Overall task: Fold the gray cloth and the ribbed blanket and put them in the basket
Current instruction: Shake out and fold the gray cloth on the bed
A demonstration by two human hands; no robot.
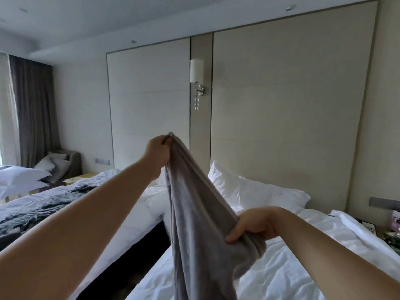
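The gray cloth (194, 213) hangs in the air between two beds, bunched lengthwise. My left hand (157, 148) is raised and pinches its top corner. Lower and to the right, my right hand (253, 226) grips another bunched part of it, and the rest drapes down past the bottom of the view. A dark ribbed blanket (41, 211) lies crumpled on the left bed. No basket is in view.
A white bed (281, 267) with pillows (249, 191) lies right below the cloth. The left bed (121, 213) stands across a dark gap. A nightstand with a remote (373, 229) sits at far right. A wall lamp (197, 83) hangs ahead, with curtains and an armchair at far left.
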